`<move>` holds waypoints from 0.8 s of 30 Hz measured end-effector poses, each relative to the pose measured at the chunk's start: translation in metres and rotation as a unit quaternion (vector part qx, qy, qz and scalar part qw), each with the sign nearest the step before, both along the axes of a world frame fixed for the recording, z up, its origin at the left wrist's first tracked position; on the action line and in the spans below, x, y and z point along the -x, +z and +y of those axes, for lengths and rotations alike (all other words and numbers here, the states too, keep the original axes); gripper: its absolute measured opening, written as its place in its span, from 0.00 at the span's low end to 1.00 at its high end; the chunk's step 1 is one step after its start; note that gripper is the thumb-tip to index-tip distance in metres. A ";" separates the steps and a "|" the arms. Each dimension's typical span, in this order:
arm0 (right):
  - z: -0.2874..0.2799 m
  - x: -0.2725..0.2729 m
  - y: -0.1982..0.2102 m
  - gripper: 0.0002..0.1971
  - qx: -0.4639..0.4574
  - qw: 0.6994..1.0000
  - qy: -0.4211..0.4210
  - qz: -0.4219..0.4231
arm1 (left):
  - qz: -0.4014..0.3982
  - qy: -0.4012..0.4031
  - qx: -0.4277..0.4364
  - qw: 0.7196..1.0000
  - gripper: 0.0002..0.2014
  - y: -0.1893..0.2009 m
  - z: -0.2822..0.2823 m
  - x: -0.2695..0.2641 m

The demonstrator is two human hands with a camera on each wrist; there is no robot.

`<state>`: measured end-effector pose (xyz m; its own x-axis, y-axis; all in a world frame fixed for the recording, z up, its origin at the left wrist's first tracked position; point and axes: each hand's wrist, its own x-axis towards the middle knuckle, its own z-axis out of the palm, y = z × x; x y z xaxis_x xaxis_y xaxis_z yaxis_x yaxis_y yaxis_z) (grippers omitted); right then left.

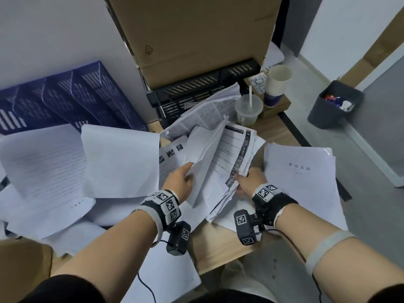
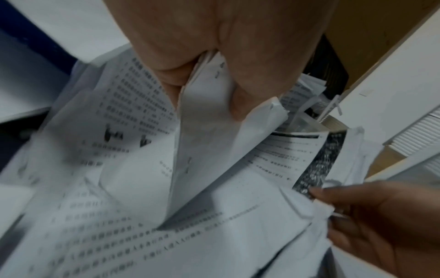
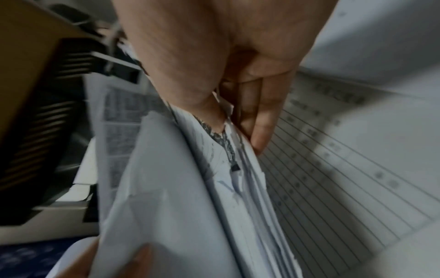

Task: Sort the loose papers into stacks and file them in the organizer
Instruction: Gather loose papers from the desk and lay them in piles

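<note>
Both hands hold one crumpled bundle of printed papers [image 1: 220,162] above the middle of the desk. My left hand [image 1: 181,179] pinches a bent white sheet [image 2: 204,131] at the bundle's left side, thumb on top. My right hand [image 1: 249,179] grips the bundle's right lower edge [image 3: 228,154], thumb on the printed face and fingers [image 3: 262,116] behind. A blue slotted organizer [image 1: 65,99] stands at the back left. A black slotted organizer [image 1: 196,90] sits under a cardboard box, with printed sheets [image 1: 207,108] spilling from it.
Loose white sheets [image 1: 65,160] cover the desk's left half. A neat stack with a title page [image 1: 299,171] lies at the right. A large cardboard box [image 1: 192,36] stands behind. A lidded plastic cup [image 1: 248,111] and paper cups [image 1: 276,84] stand back right. A grey bin [image 1: 334,103] is on the floor.
</note>
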<state>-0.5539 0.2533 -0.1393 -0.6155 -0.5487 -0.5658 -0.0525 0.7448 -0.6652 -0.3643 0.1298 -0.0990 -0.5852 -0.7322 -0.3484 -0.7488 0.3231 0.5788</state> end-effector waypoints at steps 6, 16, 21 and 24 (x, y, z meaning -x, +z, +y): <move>0.014 0.015 0.060 0.12 0.039 0.991 -0.001 0.125 | 0.041 -0.057 0.043 0.997 0.21 0.026 -0.001 0.020; 0.049 -0.006 0.171 0.10 0.123 0.942 -0.126 0.287 | 0.148 -0.107 0.116 0.976 0.20 0.085 0.006 0.020; 0.052 -0.029 0.202 0.07 0.184 0.929 -0.175 0.271 | 0.247 -0.104 0.134 0.954 0.23 0.112 0.021 0.006; 0.047 -0.041 0.193 0.12 0.211 0.941 -0.177 0.197 | 0.276 -0.163 0.134 0.938 0.26 0.120 0.035 0.001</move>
